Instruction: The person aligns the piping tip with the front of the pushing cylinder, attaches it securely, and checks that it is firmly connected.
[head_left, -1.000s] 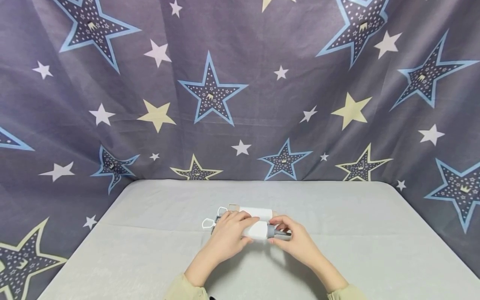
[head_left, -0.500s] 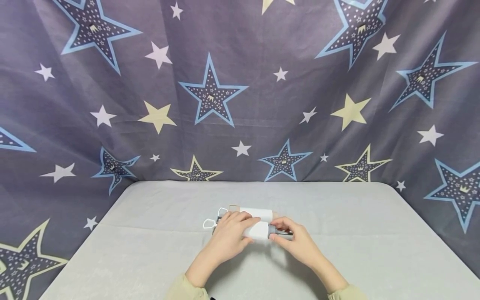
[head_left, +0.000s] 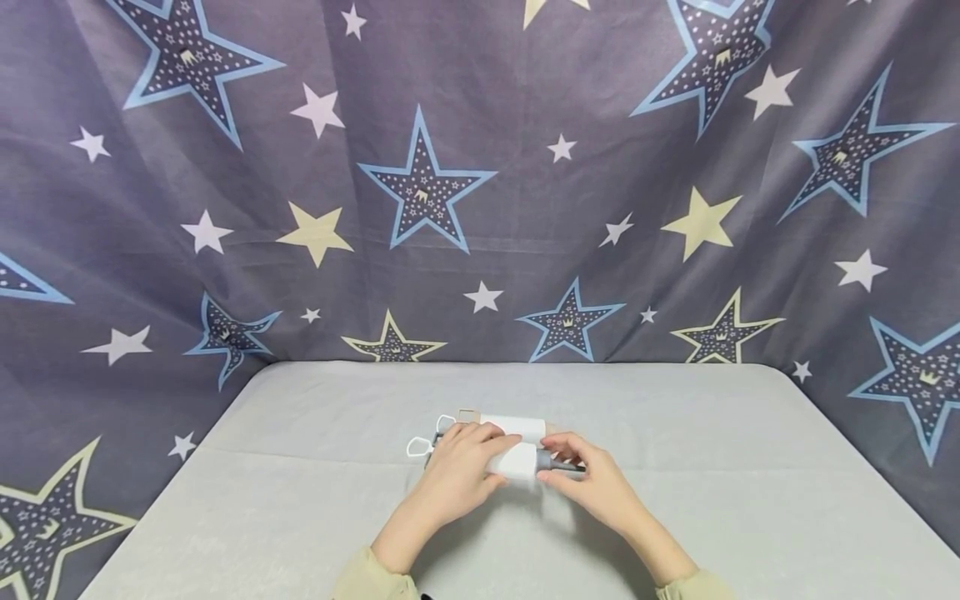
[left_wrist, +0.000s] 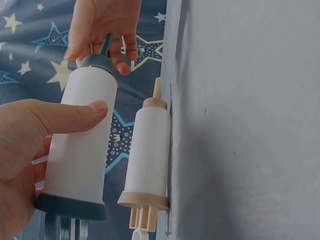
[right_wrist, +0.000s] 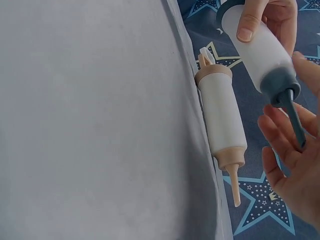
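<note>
My left hand [head_left: 461, 467] grips the white barrel [left_wrist: 82, 117] of a large syringe-like dispenser, its thumb lying across the side. At the other end, the thumb and fingers of my right hand [head_left: 592, 483] pinch around the blue-grey nozzle cap [right_wrist: 280, 85]. Its thin nozzle [right_wrist: 294, 120] points toward the right palm. A blue-grey flange [left_wrist: 70, 206] and ribbed plunger show at the left end in the left wrist view. Beside this one lies a slimmer white dispenser [right_wrist: 222, 112] with beige ends, touched by neither hand as far as I see.
Both dispensers are over a grey cloth-covered table [head_left: 300, 500]. White loops [head_left: 418, 447] stick out at their left ends. A dark curtain with stars [head_left: 480, 167] hangs behind the table's far edge [head_left: 637, 363].
The right hand's thumb and fingers have shifted slightly around the nozzle cap. The left hand keeps its grip, and the slim dispenser stays where it was.
</note>
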